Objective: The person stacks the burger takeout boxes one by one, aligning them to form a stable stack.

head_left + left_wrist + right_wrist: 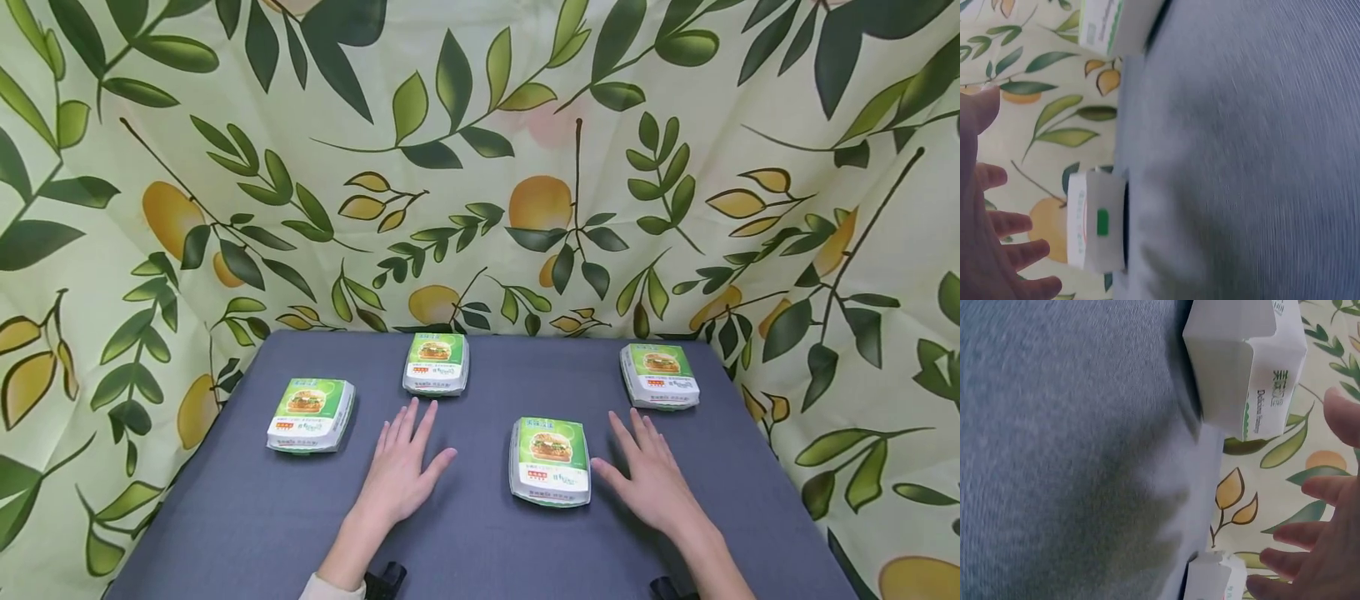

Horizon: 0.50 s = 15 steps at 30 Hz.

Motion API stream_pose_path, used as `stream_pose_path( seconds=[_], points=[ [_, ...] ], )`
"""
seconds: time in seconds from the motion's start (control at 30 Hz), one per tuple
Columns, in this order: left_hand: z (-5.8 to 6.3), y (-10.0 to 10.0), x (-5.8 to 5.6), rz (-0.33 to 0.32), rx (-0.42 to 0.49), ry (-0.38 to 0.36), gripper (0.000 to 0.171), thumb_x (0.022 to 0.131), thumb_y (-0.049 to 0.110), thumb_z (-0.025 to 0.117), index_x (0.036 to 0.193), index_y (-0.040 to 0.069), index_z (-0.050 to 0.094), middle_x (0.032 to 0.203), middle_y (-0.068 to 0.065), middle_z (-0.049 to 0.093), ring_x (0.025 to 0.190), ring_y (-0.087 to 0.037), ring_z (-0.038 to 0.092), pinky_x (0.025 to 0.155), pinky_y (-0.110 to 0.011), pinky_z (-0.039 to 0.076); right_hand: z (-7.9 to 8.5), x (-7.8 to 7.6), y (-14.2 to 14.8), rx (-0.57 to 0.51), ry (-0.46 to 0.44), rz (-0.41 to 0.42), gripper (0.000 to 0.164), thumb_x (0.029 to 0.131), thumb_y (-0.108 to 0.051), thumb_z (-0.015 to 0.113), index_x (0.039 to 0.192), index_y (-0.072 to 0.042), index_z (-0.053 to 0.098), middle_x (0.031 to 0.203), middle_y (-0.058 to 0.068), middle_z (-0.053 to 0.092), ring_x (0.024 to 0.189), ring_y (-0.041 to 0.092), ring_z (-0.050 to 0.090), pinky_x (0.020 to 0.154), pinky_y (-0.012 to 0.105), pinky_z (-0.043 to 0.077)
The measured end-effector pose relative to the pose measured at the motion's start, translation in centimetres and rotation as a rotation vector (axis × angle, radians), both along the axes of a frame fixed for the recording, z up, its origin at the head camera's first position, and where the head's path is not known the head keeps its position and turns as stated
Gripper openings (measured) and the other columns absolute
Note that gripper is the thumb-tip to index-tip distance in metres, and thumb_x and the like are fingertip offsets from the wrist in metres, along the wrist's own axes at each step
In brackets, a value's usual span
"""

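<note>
Several white-and-green burger boxes with a burger picture on the lid sit on the dark grey table. My left hand [399,473], fingers spread and holding nothing, hovers between the left box [311,416] and the front-middle box [551,462], below the back-middle box [436,364]. Fingers extended, my right hand [647,475] is just right of the front-middle box, its thumb near that box's right side. Beyond its fingertips stands the back-right box [660,377]. In the right wrist view the nearer box [1241,369] shows its closed side, with the hand beside it.
A patterned cloth [480,192] with leaves and orange fruit hangs behind and at both sides of the grey table [480,550]. A black strap [386,579] is at the left wrist, and another black piece [667,588] at the right.
</note>
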State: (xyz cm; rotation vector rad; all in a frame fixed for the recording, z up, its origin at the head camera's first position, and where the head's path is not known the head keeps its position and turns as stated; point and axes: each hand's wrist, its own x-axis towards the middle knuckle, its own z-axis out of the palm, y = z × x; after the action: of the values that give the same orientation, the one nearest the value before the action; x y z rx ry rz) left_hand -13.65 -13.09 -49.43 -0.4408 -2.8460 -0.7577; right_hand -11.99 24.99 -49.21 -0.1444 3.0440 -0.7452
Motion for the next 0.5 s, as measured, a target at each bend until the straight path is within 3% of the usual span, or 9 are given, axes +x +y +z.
stream_pose_path(
  seconds=[0.1,0.27,0.5],
  points=[
    [0.0,0.9,0.0,-0.025,0.083,-0.015,0.074,0.1,0.052,0.057,0.159,0.012,0.036,0.162,-0.023,0.03,0.147,-0.045,0.028,0.115,-0.065,0.022,0.0,0.0,-0.2,-0.061,-0.029,0.001,0.087,0.097,-0.066,0.052,0.162,-0.014,0.027,0.165,0.027,0.014,0.15,0.051,0.012,0.11,0.075,0.017],
    [0.1,2.4,-0.1,-0.054,0.231,-0.146,0.075,0.101,0.056,0.054,0.161,0.018,0.031,0.165,-0.016,0.026,0.149,-0.041,0.028,0.114,-0.065,0.026,0.1,0.1,-0.6,-0.162,-0.072,0.024,0.085,0.098,-0.063,0.054,0.163,-0.016,0.025,0.166,0.026,0.014,0.148,0.053,0.016,0.106,0.078,0.022],
    [0.1,4.2,-0.3,-0.122,0.39,-0.266,0.075,0.1,0.053,0.058,0.161,0.017,0.031,0.164,-0.015,0.028,0.149,-0.036,0.029,0.114,-0.062,0.028,0.2,0.0,-1.3,-0.308,-0.131,0.066,0.085,0.098,-0.057,0.06,0.162,-0.013,0.027,0.164,0.024,0.022,0.148,0.05,0.023,0.109,0.073,0.025]
  ],
)
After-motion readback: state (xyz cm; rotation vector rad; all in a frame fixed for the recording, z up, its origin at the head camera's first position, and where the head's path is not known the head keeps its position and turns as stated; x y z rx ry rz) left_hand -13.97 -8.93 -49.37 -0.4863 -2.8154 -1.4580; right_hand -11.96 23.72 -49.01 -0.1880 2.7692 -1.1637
